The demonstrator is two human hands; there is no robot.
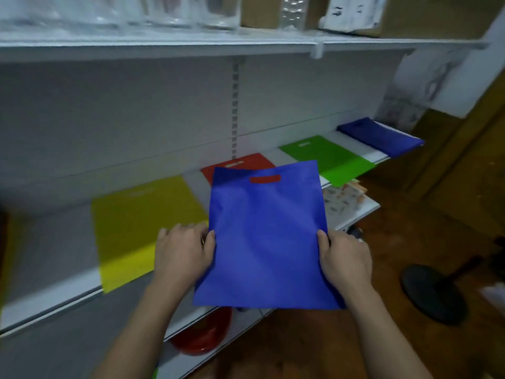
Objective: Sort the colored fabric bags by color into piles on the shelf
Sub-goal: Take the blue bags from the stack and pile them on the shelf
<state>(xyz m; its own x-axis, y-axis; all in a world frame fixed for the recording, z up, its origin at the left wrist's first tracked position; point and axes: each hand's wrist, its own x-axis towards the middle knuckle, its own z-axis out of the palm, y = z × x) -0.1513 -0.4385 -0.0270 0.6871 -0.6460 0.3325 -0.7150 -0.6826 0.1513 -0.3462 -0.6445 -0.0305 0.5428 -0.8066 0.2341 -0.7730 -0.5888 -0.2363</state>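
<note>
Matt cloth blue bag [266, 236]

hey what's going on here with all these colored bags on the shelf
A person is sorting fabric bags by color. Both hands, left hand and right hand, hold a blue bag by its sides above the shelf. Yellow bag, red bag and green bag lie along it, with a blue pile at the far right.

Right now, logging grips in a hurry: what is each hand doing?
Left hand: closed on the blue bag's left edge.
Right hand: closed on the same bag's right edge.
</note>
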